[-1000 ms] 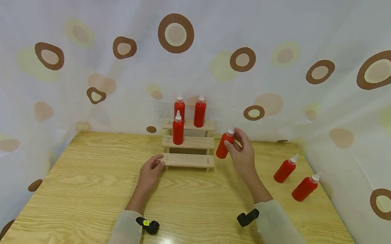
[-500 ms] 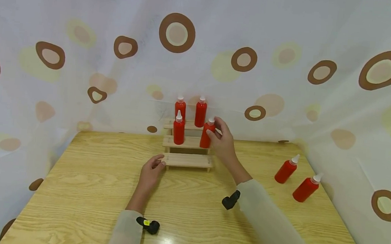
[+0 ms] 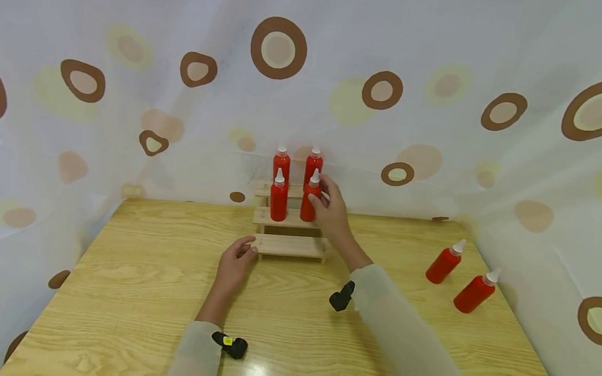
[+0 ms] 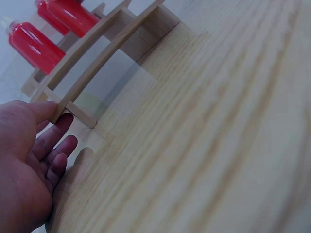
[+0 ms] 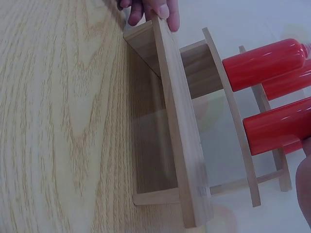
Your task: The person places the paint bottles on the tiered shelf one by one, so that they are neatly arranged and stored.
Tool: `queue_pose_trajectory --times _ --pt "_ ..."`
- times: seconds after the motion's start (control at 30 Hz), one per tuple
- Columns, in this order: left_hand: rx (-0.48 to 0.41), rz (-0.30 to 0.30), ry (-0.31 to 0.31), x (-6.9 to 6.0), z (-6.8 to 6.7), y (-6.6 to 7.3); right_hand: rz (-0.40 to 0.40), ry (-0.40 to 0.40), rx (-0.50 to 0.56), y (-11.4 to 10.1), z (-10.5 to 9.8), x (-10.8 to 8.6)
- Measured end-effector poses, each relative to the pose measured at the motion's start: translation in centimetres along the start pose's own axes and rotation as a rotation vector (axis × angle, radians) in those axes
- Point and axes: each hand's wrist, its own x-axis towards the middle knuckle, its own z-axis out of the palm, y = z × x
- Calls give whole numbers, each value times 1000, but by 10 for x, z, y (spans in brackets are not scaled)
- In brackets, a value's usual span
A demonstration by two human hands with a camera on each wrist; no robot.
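A red squeeze bottle [image 3: 307, 208] with a pointed white nozzle is upright at the right end of the middle shelf [image 3: 293, 218] of a three-tier wooden rack [image 3: 281, 246]. In the right wrist view its base meets the board, though whether the shelf bears its full weight is hard to tell. The right hand [image 3: 333, 213] pinches this bottle, thumb across the front and index finger up near the shoulder; the other fingers are mostly hidden.

Just left of it on the same shelf, a second bottle [image 3: 279, 203] stands upright. Behind, on the top shelf [image 3: 296, 192], are a left rear bottle [image 3: 282, 162] and a right rear bottle [image 3: 314, 163], each partly covered in the head view by the one in front.

The left hand [image 3: 233, 261] grips the left end of the bottom shelf [image 5: 181, 121] between thumb and finger, its remaining fingers loosely bent below the board.

Well to the right, near the edge of the wood-grain table [image 3: 164, 271], stand two more red bottles: a farther one [image 3: 443, 265] and a nearer one [image 3: 474, 294]. Both forearms wear pale sleeves [image 3: 401, 334] and small black wrist cameras [image 3: 342, 297]. A white cloth [image 3: 222, 109] printed with brown rings hangs behind.
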Motion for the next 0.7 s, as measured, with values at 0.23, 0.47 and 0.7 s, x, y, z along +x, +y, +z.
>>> queue_pose_trajectory --times 0.23,0.47,0.7 --pt "7 14 -4 0 3 0 -11 -28 -4 5 -2 -2" --pt "6 18 -2 1 2 -2 -62 -19 -72 -4 -9 -6" --pt "5 19 6 2 0 -4 -107 26 -128 -20 -24 -21"
